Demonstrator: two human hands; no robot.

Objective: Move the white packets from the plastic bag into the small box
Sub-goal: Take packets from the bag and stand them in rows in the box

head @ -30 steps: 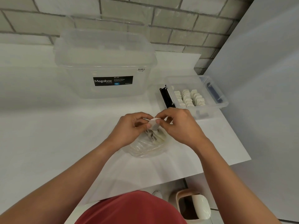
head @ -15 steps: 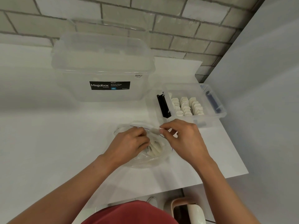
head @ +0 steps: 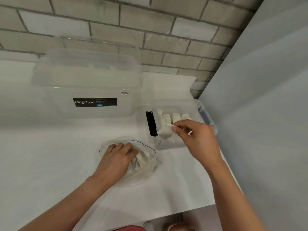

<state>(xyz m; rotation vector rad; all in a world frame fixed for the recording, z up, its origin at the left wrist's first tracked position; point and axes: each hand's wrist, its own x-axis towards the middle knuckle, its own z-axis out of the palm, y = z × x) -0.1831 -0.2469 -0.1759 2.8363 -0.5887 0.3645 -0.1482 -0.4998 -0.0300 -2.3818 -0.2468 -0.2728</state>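
Observation:
A clear plastic bag (head: 146, 170) with a purple zip line lies on the white table and holds several white packets (head: 141, 160). My left hand (head: 116, 157) reaches into the bag's mouth, fingers curled onto the packets. My right hand (head: 195, 137) pinches one white packet (head: 165, 132) between thumb and forefinger, at the front left corner of the small clear box (head: 208, 117). Rows of white packets (head: 175, 117) stand inside that box. Its black latch (head: 150, 122) hangs open on the left side.
A large clear Megabox storage bin (head: 86, 85) with its lid on stands at the back left against the brick wall. A grey wall (head: 258, 114) runs along the right. The table's front edge (head: 166, 214) lies close to my body.
My right hand has drawn a packet out of the bag and carried it up and right to the small box. My left hand has sunk deeper into the bag.

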